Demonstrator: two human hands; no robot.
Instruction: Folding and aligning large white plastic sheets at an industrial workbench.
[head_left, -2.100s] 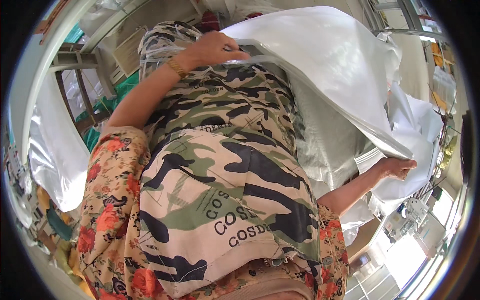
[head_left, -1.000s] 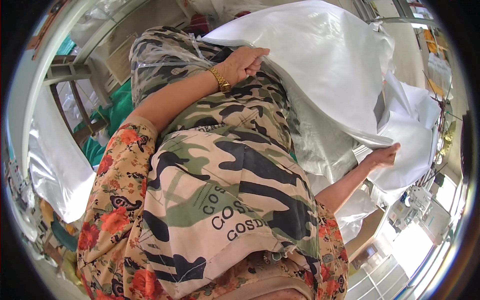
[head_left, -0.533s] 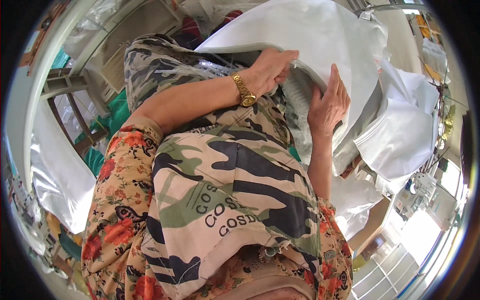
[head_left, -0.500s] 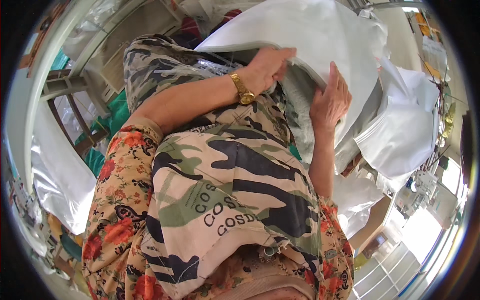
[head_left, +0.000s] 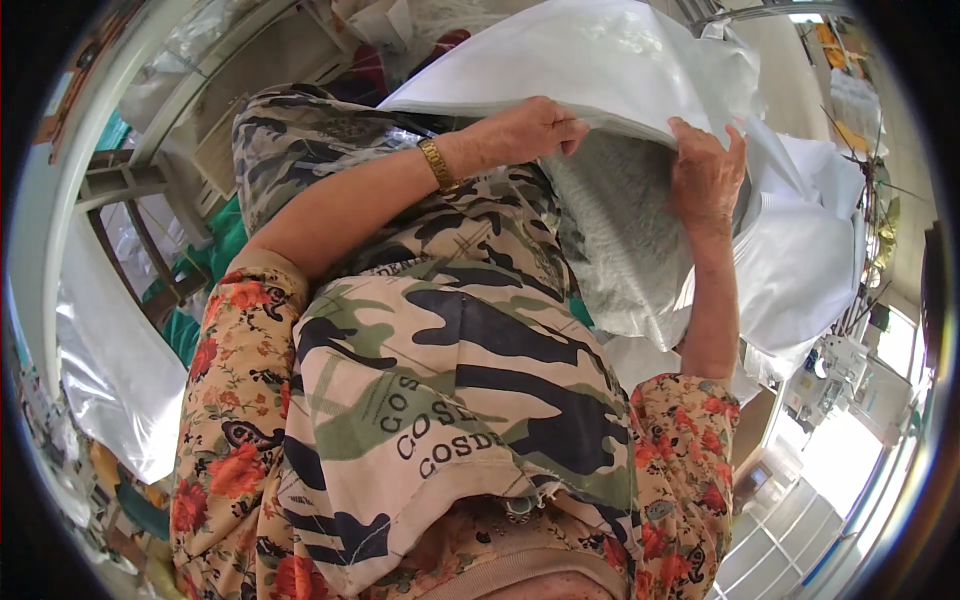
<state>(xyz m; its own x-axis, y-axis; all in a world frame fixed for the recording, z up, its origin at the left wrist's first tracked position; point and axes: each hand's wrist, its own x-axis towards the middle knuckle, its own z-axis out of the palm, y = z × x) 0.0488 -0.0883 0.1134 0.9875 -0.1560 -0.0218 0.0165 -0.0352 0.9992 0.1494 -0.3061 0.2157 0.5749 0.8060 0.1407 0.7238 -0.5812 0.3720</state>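
Note:
A large, glossy white sheet (head_left: 590, 60), perhaps plastic or coated fabric, arches up beyond my lap. Its dull grey inner side (head_left: 625, 225) shows below the raised edge. With fingers curled, my left hand (head_left: 540, 130) pinches that edge near the middle. Farther right, my right hand (head_left: 708, 180) grips the same edge, thumb and fingertips up against it; part of the grip is hidden. A gold watch (head_left: 437, 165) is on my left wrist. Under my arms lies a camouflage-patterned apron (head_left: 480, 350).
More white sheets (head_left: 800, 260) are heaped in folds to the right. At the left stand a wooden stool frame (head_left: 125, 180) and green cloth (head_left: 225, 230), with a shiny white sheet (head_left: 115, 370) hanging nearby. A white machine (head_left: 835, 360) is at the far right.
My right hand has moved right and up, away from my left, which shifted slightly left. The sheet's edge is now stretched between them, and more of the grey inner side shows.

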